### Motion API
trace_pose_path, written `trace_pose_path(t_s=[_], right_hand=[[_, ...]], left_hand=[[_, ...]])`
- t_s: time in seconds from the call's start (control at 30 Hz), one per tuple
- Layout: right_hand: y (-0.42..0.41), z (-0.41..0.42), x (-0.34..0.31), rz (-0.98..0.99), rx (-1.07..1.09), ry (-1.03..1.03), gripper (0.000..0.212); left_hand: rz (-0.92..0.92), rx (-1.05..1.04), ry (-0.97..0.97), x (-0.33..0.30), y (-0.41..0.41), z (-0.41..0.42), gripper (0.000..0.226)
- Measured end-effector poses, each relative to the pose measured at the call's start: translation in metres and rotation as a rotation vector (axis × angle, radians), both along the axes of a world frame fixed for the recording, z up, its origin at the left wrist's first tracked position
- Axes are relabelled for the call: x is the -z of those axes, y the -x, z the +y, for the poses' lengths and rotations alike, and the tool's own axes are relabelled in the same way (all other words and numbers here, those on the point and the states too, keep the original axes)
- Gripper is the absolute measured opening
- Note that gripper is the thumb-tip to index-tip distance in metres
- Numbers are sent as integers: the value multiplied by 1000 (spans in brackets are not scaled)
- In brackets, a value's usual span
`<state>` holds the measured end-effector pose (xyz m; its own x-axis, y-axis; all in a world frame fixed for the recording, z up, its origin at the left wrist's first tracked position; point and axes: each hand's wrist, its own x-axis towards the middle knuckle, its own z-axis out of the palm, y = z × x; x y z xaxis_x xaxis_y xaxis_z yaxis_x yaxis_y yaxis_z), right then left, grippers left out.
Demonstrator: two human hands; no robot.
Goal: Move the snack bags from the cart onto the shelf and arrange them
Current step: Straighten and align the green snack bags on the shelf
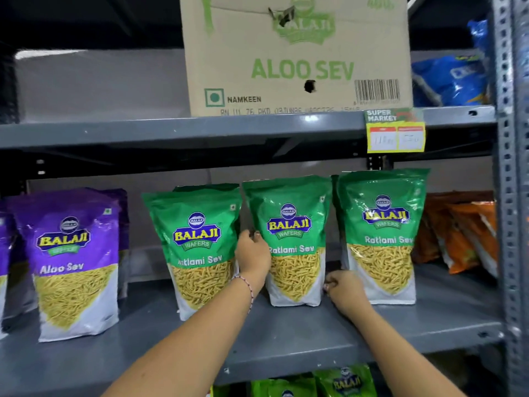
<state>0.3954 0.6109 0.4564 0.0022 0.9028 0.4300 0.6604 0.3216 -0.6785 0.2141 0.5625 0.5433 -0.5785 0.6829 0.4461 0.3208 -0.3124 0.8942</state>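
Both hands flank the middle bag (pixel 289 242), upright on the shelf (pixel 286 336): your left hand (pixel 253 255) presses its left edge, right hand (pixel 342 292) curled at its lower right corner; grip unclear.

Both hands (pixel 253 255) on middle green bag (pixel 289 242)

— What colours am I getting on the shelf (pixel 286 339)?

— I'm seeing it showing plain grey. The three Ratlami Sev bags (pixel 294 239) are showing green tops, white bases and yellow strands, each carrying a blue-and-yellow badge.

— And left of those?

— I'm looking at the Aloo Sev bag (pixel 76 262) wearing purple over that same yellow and white.

— The box above?

— The carton (pixel 297 55) is showing tan with green lettering. Beside it I'm reading a yellow, red and green price tag (pixel 395 130), blue bags (pixel 452 78) above, orange bags (pixel 463 233) far right.
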Motion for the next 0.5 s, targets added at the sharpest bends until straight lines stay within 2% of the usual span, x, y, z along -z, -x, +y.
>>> trace_pose_path(t_s=[0.07,0.23,0.33,0.5], right_hand=[[0,-3,0,-22,18,-28,42],[1,-10,-1,86,-10,-19,27],[3,-8,1,68,57,-41,26],[-1,-8,1,15,156,-10,24]], left_hand=[[23,-11,20,6,1,2,29],[-14,-15,24,9,1,4,22],[-31,-49,64,5,-5,2,20],[17,-35,3,6,-18,-5,14]])
